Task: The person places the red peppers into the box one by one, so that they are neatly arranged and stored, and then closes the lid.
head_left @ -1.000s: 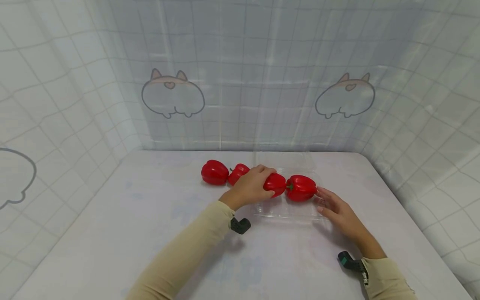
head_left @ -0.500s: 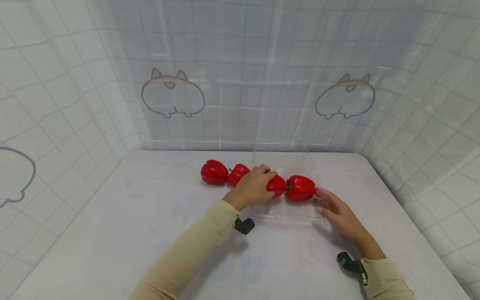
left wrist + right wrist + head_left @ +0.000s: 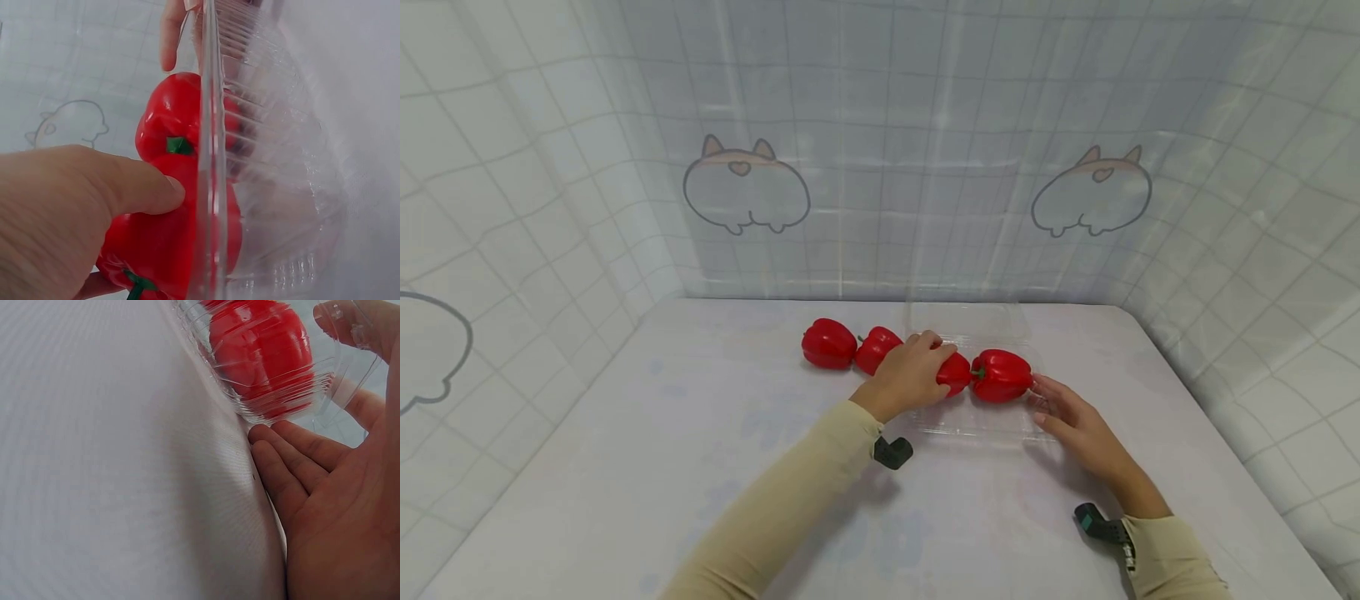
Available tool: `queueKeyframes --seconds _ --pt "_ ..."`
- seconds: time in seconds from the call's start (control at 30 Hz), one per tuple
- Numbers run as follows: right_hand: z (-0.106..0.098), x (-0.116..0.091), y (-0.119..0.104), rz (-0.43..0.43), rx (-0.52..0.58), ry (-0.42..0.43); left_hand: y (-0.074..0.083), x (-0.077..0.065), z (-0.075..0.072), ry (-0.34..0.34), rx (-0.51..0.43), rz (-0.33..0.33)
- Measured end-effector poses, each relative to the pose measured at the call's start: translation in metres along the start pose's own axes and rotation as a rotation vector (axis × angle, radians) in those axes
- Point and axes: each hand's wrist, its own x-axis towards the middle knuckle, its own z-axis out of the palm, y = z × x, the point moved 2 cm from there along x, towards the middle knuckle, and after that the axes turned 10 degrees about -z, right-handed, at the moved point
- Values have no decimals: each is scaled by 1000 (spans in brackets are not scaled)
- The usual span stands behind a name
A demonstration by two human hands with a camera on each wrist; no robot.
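In the head view, my left hand (image 3: 908, 379) grips a red bell pepper (image 3: 957, 375) over the left part of a clear plastic box (image 3: 955, 432). Its thumb lies across the pepper's side in the left wrist view, where a green stem shows at the near end. Right beside it in the box is a second red bell pepper (image 3: 1002, 375), its stem towards the first. My right hand (image 3: 1078, 425) holds the box's right end with thumb and forefinger at the clear wall (image 3: 322, 394); the other fingers (image 3: 306, 444) stretch out low beside it.
Two more red bell peppers, one at the far left (image 3: 829, 343) and another (image 3: 877, 350) partly behind my left hand, lie on the white table (image 3: 625, 467). The box's clear lid (image 3: 970, 319) stands open at the back. A tiled-pattern curtain (image 3: 887, 167) encloses the table.
My left hand has shifted slightly right and now covers more of the pepper it grips. My right hand and the other peppers stay nearly where they were.
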Motion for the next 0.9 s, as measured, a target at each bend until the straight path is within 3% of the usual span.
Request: queueKeyframes --seconds 0.9 --pt "-1 0 1 3 11 -5 -5 6 10 -21 -106 -46"
